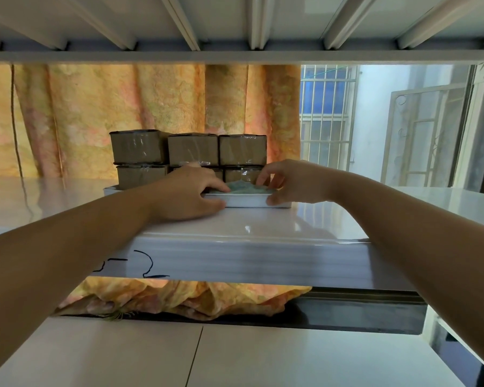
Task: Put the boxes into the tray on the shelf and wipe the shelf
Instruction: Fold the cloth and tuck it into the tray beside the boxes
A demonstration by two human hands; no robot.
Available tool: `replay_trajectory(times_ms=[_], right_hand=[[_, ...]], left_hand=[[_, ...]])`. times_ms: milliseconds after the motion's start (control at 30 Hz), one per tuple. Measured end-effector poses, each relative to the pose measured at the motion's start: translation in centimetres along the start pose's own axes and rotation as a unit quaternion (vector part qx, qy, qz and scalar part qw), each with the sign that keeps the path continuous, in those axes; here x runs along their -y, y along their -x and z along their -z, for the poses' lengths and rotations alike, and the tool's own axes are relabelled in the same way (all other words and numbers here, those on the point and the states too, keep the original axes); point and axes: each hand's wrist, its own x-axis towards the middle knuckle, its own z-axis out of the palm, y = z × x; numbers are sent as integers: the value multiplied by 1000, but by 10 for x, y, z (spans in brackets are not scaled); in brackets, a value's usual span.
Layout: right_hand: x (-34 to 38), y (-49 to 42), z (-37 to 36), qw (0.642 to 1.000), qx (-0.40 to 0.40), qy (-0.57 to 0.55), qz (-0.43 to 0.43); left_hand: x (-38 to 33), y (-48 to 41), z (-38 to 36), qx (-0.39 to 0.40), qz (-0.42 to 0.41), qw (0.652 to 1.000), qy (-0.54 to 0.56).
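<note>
White tray point(246, 201) of taped boxes point(192, 150) on the shelf point(263, 229), held at its near rim by both hands.
Left hand point(189, 192) and right hand point(289, 182), arms outstretched, curl fingers over the rim with thumbs on its front wall, a green cloth point(242, 188) between them. The tray lies lengthwise left to right, boxes stacked two high. Glossy white shelf; orange curtain point(151, 107) and barred window point(327, 113) behind.

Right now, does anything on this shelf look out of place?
A greenish cloth lies bunched in the front of the white tray, before the boxes, between the left hand and right hand gripping its rim. The top left box stands slightly apart from its neighbours.
</note>
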Motion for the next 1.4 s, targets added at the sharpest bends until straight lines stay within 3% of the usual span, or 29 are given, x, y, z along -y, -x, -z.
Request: replay_trajectory(times_ms=[200, 367, 567, 833, 967, 1167, 1333, 1400], right_hand=[[6, 2, -2, 998, -10, 23, 54], [14, 3, -5, 994, -41, 89, 52], [20, 1, -6, 996, 15, 71, 42], [24, 4, 1, 996, 74, 33, 29], [21, 4, 0, 997, 67, -7, 29], [7, 1, -1, 1000, -4, -1, 21], [5, 2, -1, 998, -16, 56, 2], [4, 1, -1, 998, -17, 64, -4]], left_hand=[[-3, -1, -3, -25, -57, 997, -52], [-11, 1, 1, 31, -47, 998, -31], [-14, -1, 1, 63, -50, 994, -80], [-12, -6, -1, 85, -28, 996, -28], [-11, -8, -3, 87, -12, 996, 22], [-9, -6, -9, 31, -24, 999, -1], [-5, -3, -10, -83, -43, 995, -36], [-5, -2, -9, -93, -51, 993, -48]])
